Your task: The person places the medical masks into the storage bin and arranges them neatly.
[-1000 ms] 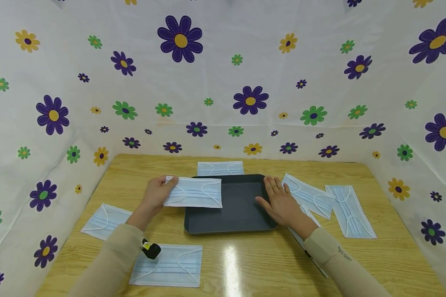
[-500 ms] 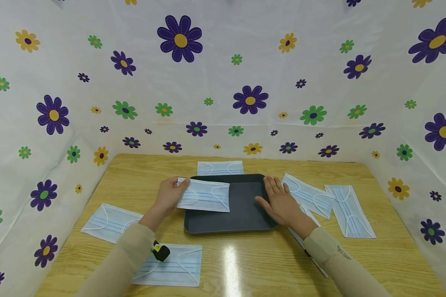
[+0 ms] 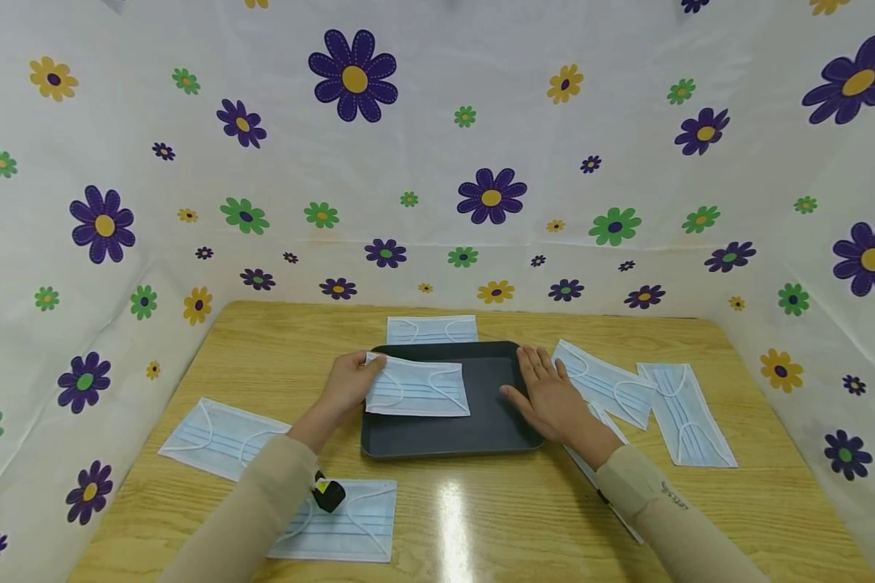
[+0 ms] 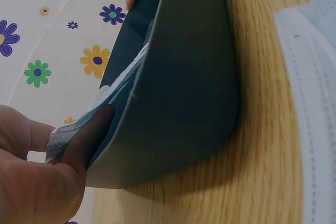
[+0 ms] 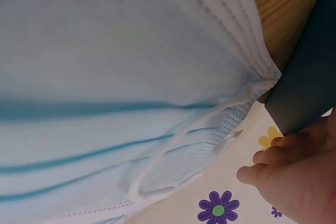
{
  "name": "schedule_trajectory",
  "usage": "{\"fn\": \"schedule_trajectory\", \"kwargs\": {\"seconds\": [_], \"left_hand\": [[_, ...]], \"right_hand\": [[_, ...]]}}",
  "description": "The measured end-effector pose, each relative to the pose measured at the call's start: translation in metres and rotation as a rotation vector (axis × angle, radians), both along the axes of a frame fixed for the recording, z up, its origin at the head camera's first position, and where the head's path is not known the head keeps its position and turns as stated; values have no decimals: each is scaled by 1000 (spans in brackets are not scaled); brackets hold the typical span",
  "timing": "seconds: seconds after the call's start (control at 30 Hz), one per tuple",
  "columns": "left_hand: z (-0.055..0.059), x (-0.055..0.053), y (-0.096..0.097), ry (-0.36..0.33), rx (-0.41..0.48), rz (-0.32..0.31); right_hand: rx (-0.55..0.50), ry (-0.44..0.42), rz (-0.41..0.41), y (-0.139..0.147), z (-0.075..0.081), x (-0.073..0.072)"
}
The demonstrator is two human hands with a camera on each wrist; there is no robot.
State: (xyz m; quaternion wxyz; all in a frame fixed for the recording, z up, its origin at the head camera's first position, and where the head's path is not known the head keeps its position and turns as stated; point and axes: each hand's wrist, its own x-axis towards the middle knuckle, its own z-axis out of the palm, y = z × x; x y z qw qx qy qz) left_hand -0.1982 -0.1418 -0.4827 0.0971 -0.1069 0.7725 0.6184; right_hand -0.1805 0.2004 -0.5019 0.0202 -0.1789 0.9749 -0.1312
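Now your left hand [image 3: 348,382] has brought its pinched mask [image 3: 423,390] fully over the tray [image 3: 445,436], right hand [image 3: 550,398] straight-fingered against it.

Head view bright, even, mostly sharp. White glare on table [image 3: 532,518] just in front of tray [image 3: 437,437]; soft shading inside tray. Cloth [image 3: 423,146] behind tray evenly lit, flowers far up and right of tray stretched toward frame edge. Left wrist view dimmer: tray's outer wall very dark, soft shadow on table along its base. Right wrist view dim too; near mask [image 5: 105,51] out of focus, crisper toward tray.
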Motion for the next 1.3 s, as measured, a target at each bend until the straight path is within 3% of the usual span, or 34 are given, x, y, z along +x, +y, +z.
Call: {"fn": "schedule_trajectory", "kwargs": {"seconds": [0.63,0.93,1.17,1.3], "left_hand": [[-1,-3,18,-13,-63,-116],[6,-6,8,-68,-89,-148],[10,-6,-5,-33,-148,-163],[12,-6,-10,-21,-95,-150]], "right_hand": [[-1,-5,4,-1,2,1],[7,-2,5,0,0,0],[1,-7,-1,0,0,0],[-1,-9,0,0,-1,0]]}}
